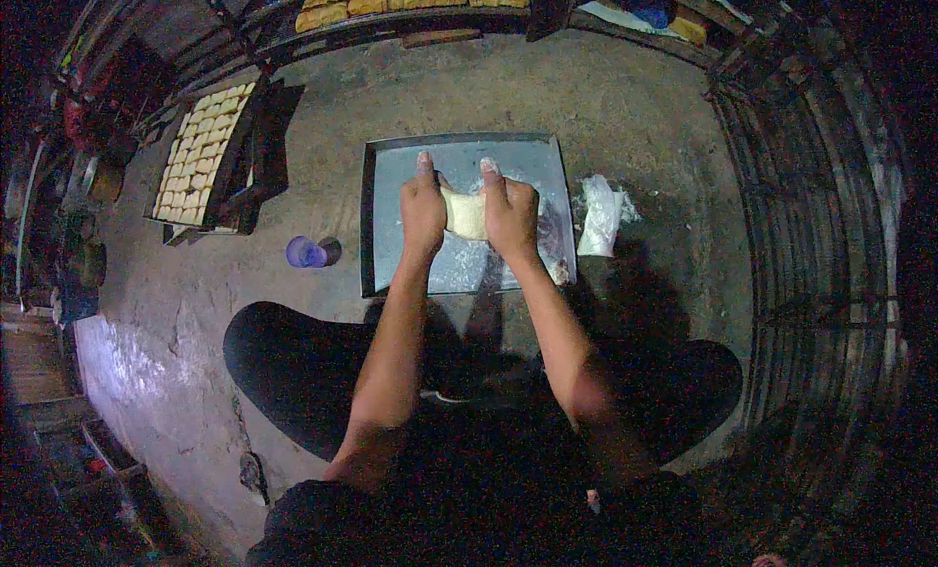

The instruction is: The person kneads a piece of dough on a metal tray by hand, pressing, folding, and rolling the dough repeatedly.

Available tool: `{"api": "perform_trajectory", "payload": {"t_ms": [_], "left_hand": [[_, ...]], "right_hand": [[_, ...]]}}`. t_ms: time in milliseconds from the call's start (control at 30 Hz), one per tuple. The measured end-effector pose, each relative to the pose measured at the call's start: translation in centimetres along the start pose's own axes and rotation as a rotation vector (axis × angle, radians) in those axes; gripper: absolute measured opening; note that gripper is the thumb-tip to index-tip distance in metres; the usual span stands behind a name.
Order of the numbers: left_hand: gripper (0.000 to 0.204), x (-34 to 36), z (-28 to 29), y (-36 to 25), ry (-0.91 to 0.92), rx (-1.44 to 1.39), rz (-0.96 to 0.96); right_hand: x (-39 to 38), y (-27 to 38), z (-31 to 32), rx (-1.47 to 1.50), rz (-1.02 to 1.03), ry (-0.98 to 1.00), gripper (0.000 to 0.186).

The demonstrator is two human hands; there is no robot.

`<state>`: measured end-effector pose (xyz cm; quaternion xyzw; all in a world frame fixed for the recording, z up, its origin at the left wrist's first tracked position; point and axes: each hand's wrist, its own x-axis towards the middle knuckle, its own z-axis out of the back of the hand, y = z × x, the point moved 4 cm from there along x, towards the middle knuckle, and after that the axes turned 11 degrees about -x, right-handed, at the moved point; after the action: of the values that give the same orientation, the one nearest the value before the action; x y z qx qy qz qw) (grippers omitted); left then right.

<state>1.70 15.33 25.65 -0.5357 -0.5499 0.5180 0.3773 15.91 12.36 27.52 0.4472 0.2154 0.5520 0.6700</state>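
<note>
A pale lump of dough [466, 216] stretches between my two hands, above a shallow metal tray [387, 264] dusted with white flour. My left hand [423, 213] grips the dough's left end, its thumb pointing up and away from me. On the right end, my right hand [510, 213] is closed in the same way, thumb raised and whitened with flour. The curled fingers are mostly hidden behind the dough and the backs of the hands.
A crumpled plastic bag [601, 217] with white powder around it lies right of the tray. Left of it, a purple cup [305, 252] is on the concrete floor. Farther left stands a tray of pale buns [200, 156]; browned loaves [410, 0] line a far shelf. Slatted racks [821, 225] rise at right.
</note>
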Motion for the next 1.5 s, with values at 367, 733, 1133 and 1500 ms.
{"api": "perform_trajectory", "payload": {"t_ms": [367, 733, 1133, 1500], "left_hand": [[0.066, -3.2, -4.2, -0.9, 0.392, -0.698, 0.400], [0.091, -2.5, -3.4, -1.3, 0.410, -0.752, 0.321], [0.067, -1.3, -1.7, 3.4, -0.069, -0.244, 0.070], [0.056, -4.2, -4.6, 2.7, 0.059, 0.382, -0.264]], "right_hand": [[-1.4, 2.7, 0.8, 0.615, -0.125, 0.081, 0.054], [-1.6, 5.5, 0.9, 0.120, 0.555, -0.180, 0.043], [-1.4, -0.4, -1.3, 0.359, -0.217, -0.024, 0.072], [-1.0, -5.2, -0.6, -0.044, -0.319, -0.026, 0.072]]}}
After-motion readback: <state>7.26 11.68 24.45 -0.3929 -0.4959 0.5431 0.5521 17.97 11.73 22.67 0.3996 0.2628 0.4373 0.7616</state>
